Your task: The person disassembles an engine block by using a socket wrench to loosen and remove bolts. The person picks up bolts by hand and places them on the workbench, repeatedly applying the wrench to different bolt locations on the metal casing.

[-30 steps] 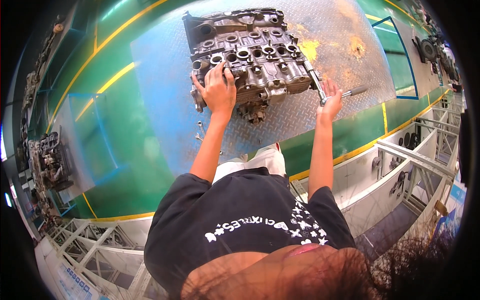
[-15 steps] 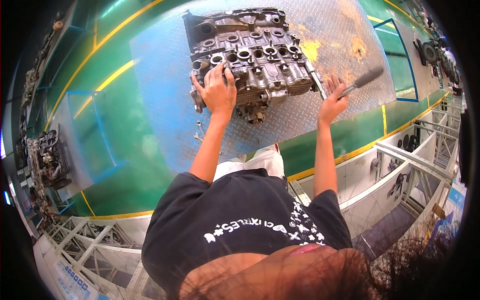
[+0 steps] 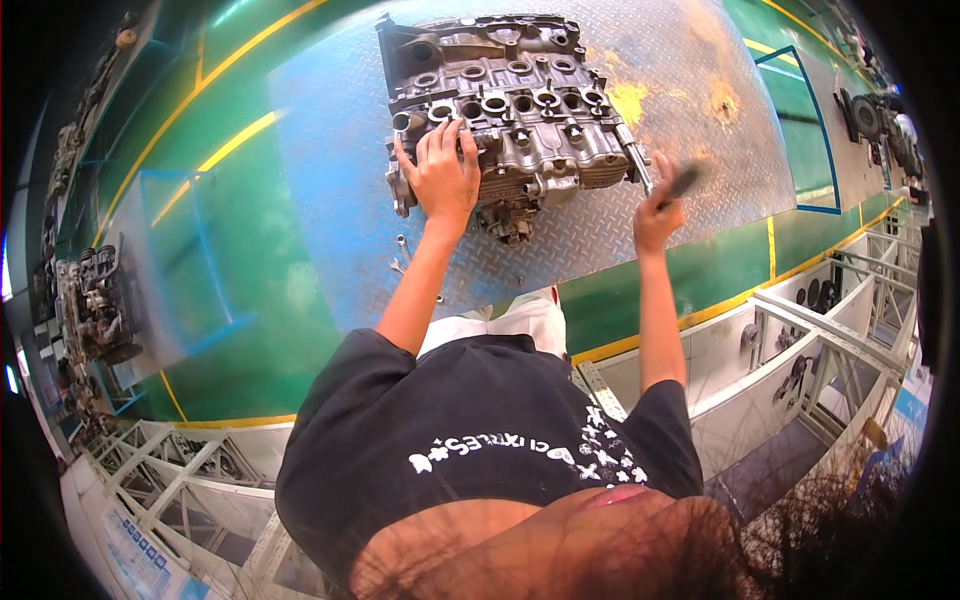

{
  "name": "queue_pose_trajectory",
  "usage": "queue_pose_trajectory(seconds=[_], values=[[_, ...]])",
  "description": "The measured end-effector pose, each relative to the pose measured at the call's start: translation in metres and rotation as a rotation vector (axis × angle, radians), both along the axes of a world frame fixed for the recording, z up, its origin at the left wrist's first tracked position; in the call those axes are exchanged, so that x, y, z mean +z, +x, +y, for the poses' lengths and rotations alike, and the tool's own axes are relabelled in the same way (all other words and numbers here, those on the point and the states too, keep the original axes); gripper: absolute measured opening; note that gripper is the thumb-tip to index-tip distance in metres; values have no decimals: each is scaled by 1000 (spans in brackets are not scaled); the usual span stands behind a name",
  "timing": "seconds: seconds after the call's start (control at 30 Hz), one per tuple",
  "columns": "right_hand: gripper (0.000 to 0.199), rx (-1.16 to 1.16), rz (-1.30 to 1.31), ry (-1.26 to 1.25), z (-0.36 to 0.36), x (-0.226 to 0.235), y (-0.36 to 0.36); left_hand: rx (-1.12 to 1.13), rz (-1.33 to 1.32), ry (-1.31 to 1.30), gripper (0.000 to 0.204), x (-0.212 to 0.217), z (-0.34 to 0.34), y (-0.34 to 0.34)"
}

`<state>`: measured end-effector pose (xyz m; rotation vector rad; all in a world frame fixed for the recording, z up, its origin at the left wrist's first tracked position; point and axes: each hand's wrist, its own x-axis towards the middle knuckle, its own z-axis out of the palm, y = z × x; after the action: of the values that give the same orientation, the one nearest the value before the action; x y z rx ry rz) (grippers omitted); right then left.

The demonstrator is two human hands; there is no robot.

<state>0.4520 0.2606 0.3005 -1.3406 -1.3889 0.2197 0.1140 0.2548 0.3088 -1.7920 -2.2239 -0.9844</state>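
A grey metal engine block [image 3: 560, 155] with several round ports lies on the metal-plated table [image 3: 340, 200]. My left hand [image 3: 446, 180] rests on its near left corner, fingers spread and lying over the edge. Off the block's near right corner, my right hand [image 3: 656, 222] grips a ratchet wrench [image 3: 683, 183] with a dark handle, smeared by motion. A silver extension bar [image 3: 633, 158] runs from that hand to the right end of the block; where its tip sits is hard to make out. Below my left forearm's side lies a small spanner [image 3: 401, 256].
Yellow powder or paint [image 3: 626, 102] stains the plate right of the block. A second engine [image 3: 98, 300] stands on a table far left. Pale metal frames [image 3: 850, 320] with parts line the right side, and more frames [image 3: 200, 470] the lower left.
The wrench handle has swung from pointing out to the right to standing close over my right hand, whose fingers have closed round it. My left hand stays on the engine block.
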Motion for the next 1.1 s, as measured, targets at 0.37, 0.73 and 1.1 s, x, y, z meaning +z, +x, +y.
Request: queue_pose_trajectory(seconds=[0.37, 0.73, 1.1], values=[[43, -205, 757, -94, 14, 6, -40, -2, -7, 9, 42, -4, 1, 2], [47, -256, 914, -259, 24, 9, -15, -9, -33, 28, 40, -7, 1, -1], [36, -105, 236, -137, 4, 20, -52, 31, -24, 17, 39, -6, 3, -1]])
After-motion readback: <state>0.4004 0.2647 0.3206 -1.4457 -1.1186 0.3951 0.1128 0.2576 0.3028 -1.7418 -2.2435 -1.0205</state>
